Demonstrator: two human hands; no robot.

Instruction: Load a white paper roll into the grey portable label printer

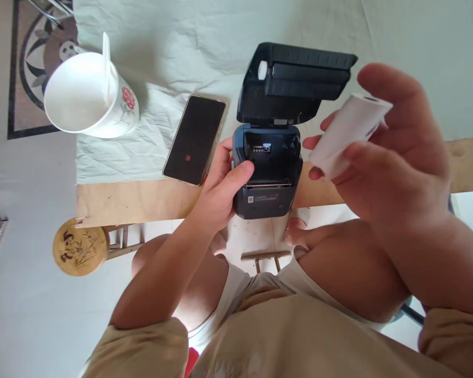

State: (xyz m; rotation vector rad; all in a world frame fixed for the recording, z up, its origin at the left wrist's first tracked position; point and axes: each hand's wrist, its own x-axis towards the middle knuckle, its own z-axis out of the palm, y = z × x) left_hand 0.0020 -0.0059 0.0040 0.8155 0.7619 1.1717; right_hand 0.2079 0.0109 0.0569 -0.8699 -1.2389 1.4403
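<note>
Right hand (394, 157) has its fingers curled around a small white paper roll (349, 134), thumb on the near side and fingertips wrapped over the far end, so it's a proper grip, held up off the table. The roll sits at about 3 o'clock from the printer (267, 170) and just beside it, tilted with one end pointing up to 1 o'clock.

Left hand (223, 189) is clamped on the left side of that little black printer, thumb lying across its front top edge, the other fingers hidden behind the body. The printer's lid (295, 79) is flipped open and stands up toward 12 o'clock, so you can see into the empty-looking paper bay.

Printer rests at the near edge of the wooden table (126, 199), partly on a pale cloth (173, 47). A dark phone (194, 139) lies at 9 o'clock from the printer, screen up. Further out at 10 o'clock is a white mug (90, 97) with a red flower and something white sticking out of it.
</note>
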